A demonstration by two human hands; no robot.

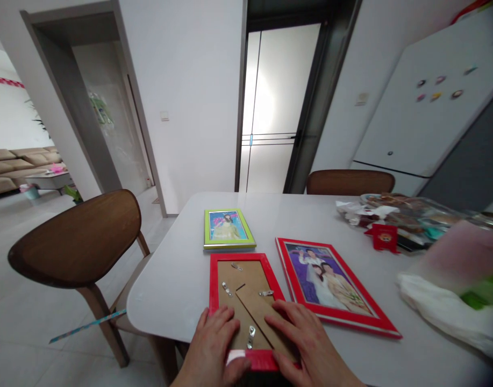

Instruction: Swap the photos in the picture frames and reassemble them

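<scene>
A red picture frame (269, 269) lies face down in front of me at the near table edge. Its brown backing board (244, 312) carries metal clips, such as the one near the bottom (251, 337), and a fold-out stand (266, 322) lying against it. My left hand (214, 344) grips the frame's near left corner, fingers bent over the board and thumb at the near rim. On the near right corner is my right hand (306, 344), its fingers pressing on the stand and board, its thumb by the near rim. The front of this frame is hidden.
To the right lies a larger red frame (385, 322) with a wedding photo. A green frame (229, 246) with a portrait sits beyond. Plastic packages (415, 212), a red paper piece (385, 237) and a white bag (435, 306) occupy the table's right. A wooden chair (80, 236) stands left.
</scene>
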